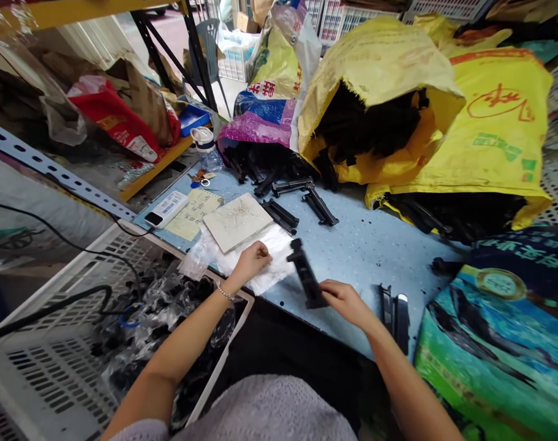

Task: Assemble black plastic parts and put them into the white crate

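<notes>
My right hand (347, 301) grips the lower end of a long black plastic part (305, 272), held tilted over the front of the table. To its left, my left hand (252, 263) is closed, fingertips curled together above a pile of clear plastic bags (279, 260). Whether anything thin is pinched in those fingers I cannot make out. A worn pale board (237, 220) lies on the bags just beyond this hand. More black plastic parts (319, 207) lie loose behind, and a couple more black parts (395, 318) rest right of my right forearm.
Yellow woven sacks (384, 55) of black parts stand open at the back. A green-blue sack (494, 331) lies at right. Below left, a white crate (53, 367) holds bagged pieces (168, 331). A water bottle (207, 150) and a white device (167, 209) sit at the table's left.
</notes>
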`<state>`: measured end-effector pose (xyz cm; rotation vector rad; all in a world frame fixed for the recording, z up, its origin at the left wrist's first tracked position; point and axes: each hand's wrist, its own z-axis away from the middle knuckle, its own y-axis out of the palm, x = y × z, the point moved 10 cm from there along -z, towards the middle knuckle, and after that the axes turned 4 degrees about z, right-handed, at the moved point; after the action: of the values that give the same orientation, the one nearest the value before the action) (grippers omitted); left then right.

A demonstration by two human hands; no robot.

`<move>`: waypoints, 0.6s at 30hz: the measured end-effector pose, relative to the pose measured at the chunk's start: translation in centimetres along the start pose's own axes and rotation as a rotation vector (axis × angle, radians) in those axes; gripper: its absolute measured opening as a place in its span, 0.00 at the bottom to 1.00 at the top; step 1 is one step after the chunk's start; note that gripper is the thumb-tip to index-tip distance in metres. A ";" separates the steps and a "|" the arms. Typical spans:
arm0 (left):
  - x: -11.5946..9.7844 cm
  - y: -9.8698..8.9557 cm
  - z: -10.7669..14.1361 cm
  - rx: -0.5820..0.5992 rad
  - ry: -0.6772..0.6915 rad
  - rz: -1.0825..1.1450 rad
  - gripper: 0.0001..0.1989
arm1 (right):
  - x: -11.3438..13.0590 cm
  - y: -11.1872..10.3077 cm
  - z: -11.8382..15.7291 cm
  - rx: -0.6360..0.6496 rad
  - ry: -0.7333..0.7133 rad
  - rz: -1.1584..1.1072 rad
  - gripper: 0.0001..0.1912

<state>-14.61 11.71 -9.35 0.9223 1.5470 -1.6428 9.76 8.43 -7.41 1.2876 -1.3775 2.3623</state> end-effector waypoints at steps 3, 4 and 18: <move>-1.7 -0.3 0.6 -0.043 0.135 -0.135 0.15 | 2.0 1.5 -0.7 -0.079 0.022 0.226 0.14; -2.7 -0.4 1.0 -0.051 0.207 -0.218 0.18 | 2.1 1.8 -0.9 -0.101 0.045 0.268 0.13; -11.0 5.9 10.6 0.183 0.600 -0.347 0.35 | 2.0 7.1 -1.1 -0.299 0.256 -0.552 0.14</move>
<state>-4.35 0.96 -2.48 1.3995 2.0712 -1.8743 4.47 4.56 -10.87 1.0630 -1.0712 1.7973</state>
